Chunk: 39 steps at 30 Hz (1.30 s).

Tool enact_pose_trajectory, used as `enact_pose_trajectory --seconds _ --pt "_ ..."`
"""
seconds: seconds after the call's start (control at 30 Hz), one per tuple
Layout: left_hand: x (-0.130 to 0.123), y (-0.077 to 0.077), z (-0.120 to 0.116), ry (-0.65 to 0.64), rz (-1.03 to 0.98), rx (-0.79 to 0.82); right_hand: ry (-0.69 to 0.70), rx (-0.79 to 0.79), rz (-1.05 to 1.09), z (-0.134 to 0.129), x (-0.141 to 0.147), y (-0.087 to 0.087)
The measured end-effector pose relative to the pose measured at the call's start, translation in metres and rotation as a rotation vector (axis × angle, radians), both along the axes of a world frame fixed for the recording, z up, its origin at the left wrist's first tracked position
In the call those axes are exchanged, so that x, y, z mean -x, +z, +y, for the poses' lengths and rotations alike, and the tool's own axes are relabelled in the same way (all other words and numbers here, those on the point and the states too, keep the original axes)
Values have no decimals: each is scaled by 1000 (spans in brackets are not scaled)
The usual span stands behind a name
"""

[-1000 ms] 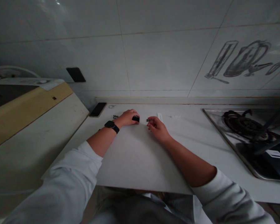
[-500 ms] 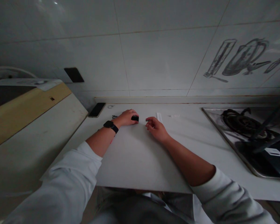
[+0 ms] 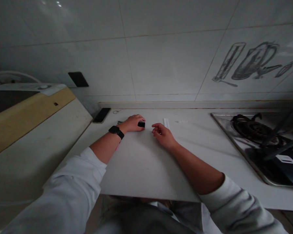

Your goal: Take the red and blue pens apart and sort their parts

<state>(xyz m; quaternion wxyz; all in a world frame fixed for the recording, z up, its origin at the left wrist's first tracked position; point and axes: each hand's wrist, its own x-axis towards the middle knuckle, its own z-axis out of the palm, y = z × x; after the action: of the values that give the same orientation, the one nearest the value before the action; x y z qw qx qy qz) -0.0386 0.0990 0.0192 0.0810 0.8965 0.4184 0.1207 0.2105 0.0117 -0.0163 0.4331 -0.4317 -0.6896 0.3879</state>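
Against tiles (grey), white countertop

Kitchen: gas stove set in white counter; tiled wall behind counter bears printed motif, apparently kettle and cutlery.

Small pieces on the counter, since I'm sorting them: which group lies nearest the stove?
The pale row, farthest right, beyond the white strips; the dark pieces are far left, by the left hand.
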Motion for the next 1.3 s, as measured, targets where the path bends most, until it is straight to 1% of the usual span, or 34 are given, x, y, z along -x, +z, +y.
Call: enact_pose_trajectory --seconds 0.07,0.13,0.2,0.27,0.37,0.43,0.47,0.53,0.6,0.63,0.7,0.8,0.87,0.93,1.03,1.17,1.23,1.3 --pt "0 7 -4 -22 -15 -7 0 0 -4 0 0 1" --pt "-1 18 -10 -38 -35 -35 -2 -2 -2 0 0 1" --pt "-6 32 -20 -41 -76 -76 -7 -7 3 1 -1 2" --pt "-13 47 -34 -23 -158 -120 -10 -11 5 2 -2 1" --pt "-29 65 -59 56 -388 -128 -34 -9 7 4 -4 1" --pt "-41 69 -77 126 -626 -98 -50 -3 13 5 -5 0" --pt "-47 68 -85 147 -735 -64 -56 1 19 5 -6 0" --pt "-57 59 -101 177 -918 50 -66 9 32 6 -8 1" --pt "-66 45 -113 188 -1040 217 -76 23 46 6 -9 3" --pt "-68 36 -117 190 -1063 293 -79 38 52 6 -10 5" --pt "-70 20 -120 195 -1054 387 -61 98 60 4 -13 10" --pt "-67 1 -117 193 -975 491 34 246 77 -1 -18 17" --pt "-62 -6 -113 179 -930 555 78 328 81 -7 -22 21" --pt "-57 -10 -109 166 -908 596 90 378 77 -12 -26 23" --pt "-56 -12 -107 173 -899 574 130 424 69 -19 -30 25" --pt "-56 -12 -107 162 -821 370 175 445 44 -21 -28 22" --pt "-56 -12 -106 155 -770 277 167 450 27 -20 -27 19" --pt "-55 -13 -105 153 -723 227 135 449 25 -19 -26 17"
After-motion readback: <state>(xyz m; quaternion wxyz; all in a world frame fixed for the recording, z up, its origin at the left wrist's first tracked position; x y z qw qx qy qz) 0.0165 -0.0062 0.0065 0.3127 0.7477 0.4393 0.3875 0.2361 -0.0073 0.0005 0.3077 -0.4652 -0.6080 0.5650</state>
